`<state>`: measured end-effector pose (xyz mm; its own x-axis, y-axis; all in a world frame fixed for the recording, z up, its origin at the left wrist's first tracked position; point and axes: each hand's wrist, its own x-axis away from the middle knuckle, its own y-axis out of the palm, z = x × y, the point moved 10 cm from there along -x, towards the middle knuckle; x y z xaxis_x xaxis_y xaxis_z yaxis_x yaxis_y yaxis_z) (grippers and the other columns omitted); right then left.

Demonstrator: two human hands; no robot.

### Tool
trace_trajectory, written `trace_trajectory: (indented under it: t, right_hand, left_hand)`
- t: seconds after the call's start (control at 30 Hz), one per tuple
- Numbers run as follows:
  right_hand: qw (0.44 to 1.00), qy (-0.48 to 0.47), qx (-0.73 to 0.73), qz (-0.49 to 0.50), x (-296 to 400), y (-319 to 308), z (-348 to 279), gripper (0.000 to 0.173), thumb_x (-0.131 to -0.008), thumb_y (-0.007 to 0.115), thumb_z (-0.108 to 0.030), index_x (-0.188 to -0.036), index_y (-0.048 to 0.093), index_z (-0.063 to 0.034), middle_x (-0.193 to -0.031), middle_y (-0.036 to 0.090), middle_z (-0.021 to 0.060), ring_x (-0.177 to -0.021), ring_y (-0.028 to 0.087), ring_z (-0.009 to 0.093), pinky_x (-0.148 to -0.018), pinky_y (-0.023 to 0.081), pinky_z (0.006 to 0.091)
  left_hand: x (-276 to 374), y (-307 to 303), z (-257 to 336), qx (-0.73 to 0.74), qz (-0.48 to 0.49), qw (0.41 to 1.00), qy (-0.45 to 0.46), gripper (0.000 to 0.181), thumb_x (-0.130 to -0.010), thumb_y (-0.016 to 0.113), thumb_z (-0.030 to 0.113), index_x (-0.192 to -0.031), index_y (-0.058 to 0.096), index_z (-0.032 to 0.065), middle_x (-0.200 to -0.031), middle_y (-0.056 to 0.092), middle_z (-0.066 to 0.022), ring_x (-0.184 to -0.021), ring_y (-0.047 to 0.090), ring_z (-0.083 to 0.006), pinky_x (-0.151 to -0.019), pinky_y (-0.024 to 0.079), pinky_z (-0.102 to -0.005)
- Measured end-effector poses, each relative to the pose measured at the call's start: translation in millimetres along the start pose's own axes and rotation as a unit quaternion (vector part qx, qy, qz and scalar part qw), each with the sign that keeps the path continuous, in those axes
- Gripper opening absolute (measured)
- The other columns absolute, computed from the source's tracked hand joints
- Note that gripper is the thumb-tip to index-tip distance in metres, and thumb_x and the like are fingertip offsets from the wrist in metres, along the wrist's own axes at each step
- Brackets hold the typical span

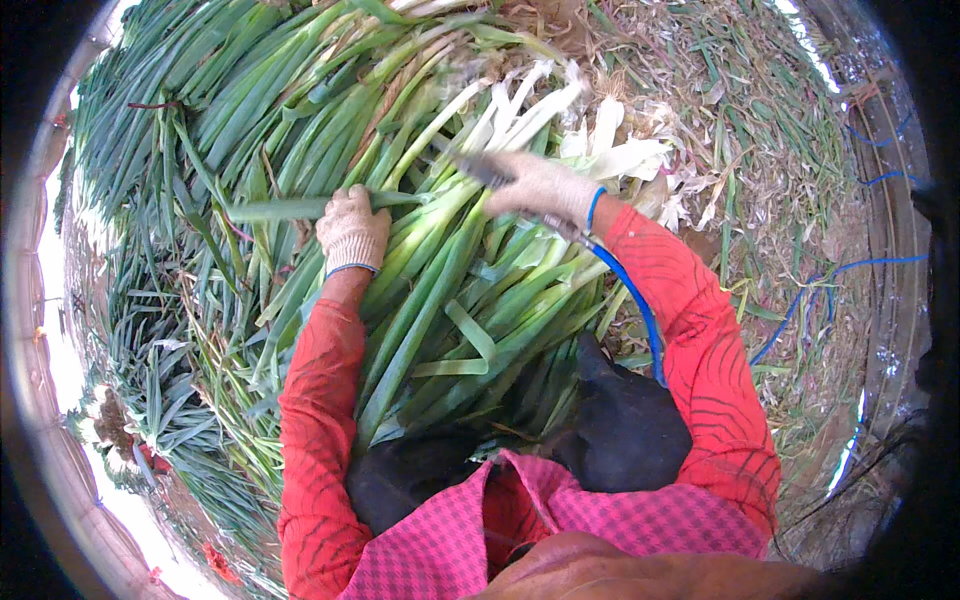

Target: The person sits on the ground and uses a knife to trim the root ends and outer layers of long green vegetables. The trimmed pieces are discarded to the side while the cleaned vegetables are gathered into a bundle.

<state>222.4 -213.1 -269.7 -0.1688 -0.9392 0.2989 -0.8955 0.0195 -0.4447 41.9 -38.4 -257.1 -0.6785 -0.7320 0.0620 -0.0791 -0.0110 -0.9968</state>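
In a knitted work glove, my left hand (352,231) is shut on a flat green onion leaf (277,209) that sticks out on both sides of the fist. My right hand (544,187), also gloved, grips an air blow gun (484,169); its nozzle end is blurred and points up and left. A blue air hose (634,292) runs from the gun's handle down past my right forearm. Below both hands lie large green onions (442,206), their white stalks (532,112) towards the upper right. More long green leaves (420,322) reach down to my dark-clothed legs.
A thick heap of green onions (217,112) fills the upper left. Peeled skins and leaf scraps (780,165) litter the ground at right, with thin blue cord (787,322) across them. Tied bundles (112,427) lie at lower left. White peelings (630,154) lie beyond my right hand.
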Motion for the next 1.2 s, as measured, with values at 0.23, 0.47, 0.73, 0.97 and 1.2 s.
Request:
trace_trajectory:
  t: [0.23,0.47,0.73,0.97,1.2]
  right_hand:
    - [0.998,0.033,-0.035,0.045,35,-11,8,0.092,-0.073,0.075,-0.043,-0.148,0.044,0.0018,-0.125,0.065,0.0223,-0.111,0.064,0.031,-0.099,0.049,0.0375]
    - [0.988,-0.043,-0.056,0.141,54,-14,20,0.093,-0.075,0.076,-0.040,-0.152,0.040,-0.0013,-0.128,0.064,0.0258,-0.117,0.063,0.037,-0.102,0.048,0.0399]
    - [0.978,0.035,-0.065,0.195,77,-40,34,0.101,-0.079,0.073,-0.043,-0.161,0.025,-0.0090,-0.147,0.050,0.0278,-0.136,0.051,0.035,-0.112,0.040,0.0385]
    - [0.997,0.009,-0.066,0.039,60,8,-14,0.099,-0.078,0.074,-0.040,-0.160,0.028,-0.0079,-0.148,0.051,0.0267,-0.135,0.052,0.037,-0.114,0.040,0.0388]
    - [0.994,0.086,-0.037,0.061,32,-6,-1,0.098,-0.076,0.073,-0.044,-0.157,0.033,-0.0047,-0.139,0.058,0.0266,-0.124,0.061,0.034,-0.105,0.048,0.0384]
  left_hand:
    - [20,19,-35,-0.038,-0.064,0.995,-0.071,0.061,-0.078,0.080,0.044,-0.121,0.059,0.0069,-0.123,0.059,-0.0179,-0.114,0.063,-0.0363,-0.091,0.056,-0.0485]
    - [5,38,-43,0.020,-0.145,0.988,-0.055,0.061,-0.077,0.078,0.043,-0.119,0.059,0.0030,-0.118,0.068,-0.0263,-0.110,0.068,-0.0397,-0.094,0.055,-0.0470]
    - [12,-33,-3,0.037,-0.026,0.998,0.041,0.046,-0.078,0.075,0.035,-0.110,0.068,0.0035,-0.113,0.068,-0.0225,-0.107,0.067,-0.0383,-0.094,0.053,-0.0474]
    - [-40,-13,19,0.354,-0.137,0.925,-0.006,0.049,-0.080,0.076,0.031,-0.114,0.066,-0.0045,-0.096,0.072,-0.0198,-0.087,0.069,-0.0278,-0.082,0.054,-0.0384]
    - [-38,33,-8,0.450,-0.188,0.873,-0.031,0.064,-0.078,0.072,0.022,-0.133,0.058,-0.0073,-0.114,0.070,-0.0202,-0.101,0.067,-0.0254,-0.092,0.052,-0.0351]
